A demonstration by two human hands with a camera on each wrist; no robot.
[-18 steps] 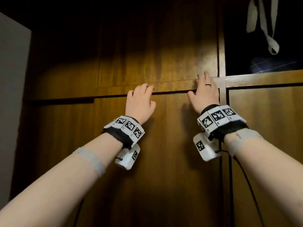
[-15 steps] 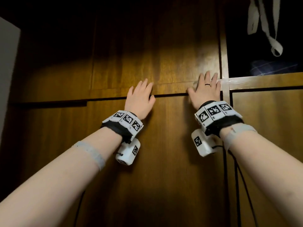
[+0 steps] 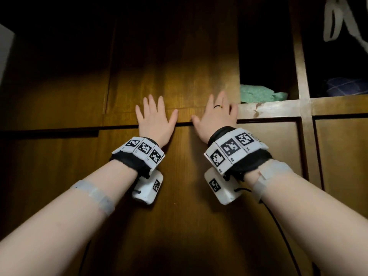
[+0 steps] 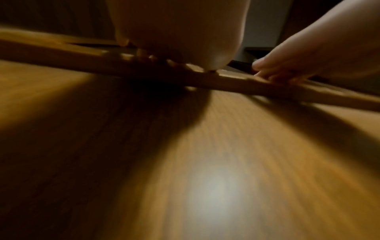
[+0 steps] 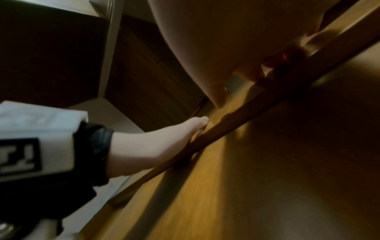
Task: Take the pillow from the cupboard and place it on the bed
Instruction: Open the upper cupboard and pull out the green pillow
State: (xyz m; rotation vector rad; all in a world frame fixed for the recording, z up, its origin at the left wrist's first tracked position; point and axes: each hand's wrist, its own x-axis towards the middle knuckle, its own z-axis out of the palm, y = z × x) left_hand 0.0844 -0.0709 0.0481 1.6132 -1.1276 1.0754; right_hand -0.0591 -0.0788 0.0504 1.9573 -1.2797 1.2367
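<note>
Up high, both hands lie flat against the upper sliding door (image 3: 175, 56) of the cupboard (image 3: 199, 196). The left hand (image 3: 156, 120) and right hand (image 3: 216, 118) are side by side, with their thumbs near each other over the dark gap below the door. The fingers (image 3: 148, 101) of both hands are straight and spread. They press on the wood and are wrapped around nothing. From where I stand this looks like a shove to run the door leftward, and the compartment behind it is only partly uncovered.

A soft green bundle (image 3: 260, 94) lies in that opening, just beside the right hand's little finger, on the shelf behind its front edge (image 3: 268, 109). I take this to be the pillow, though only one end shows and the rest is hidden behind the door. Its long axis seems to run along the shelf's front edge, left to right, and its visible end reaches toward the upright post (image 3: 298, 56) at the right corner of the compartment.

So the pillow lies up and to the right of the fingers. The right hand is plainly nearer, and the left hand sits on the far side of it. My guess is that the right hand reaches in over the front edge first, once the gap is wide enough.

Past the post, in the next compartment, a blue checked cloth (image 3: 346, 86) lies on the shelf and pale straps (image 3: 336, 22) hang above it.
</note>
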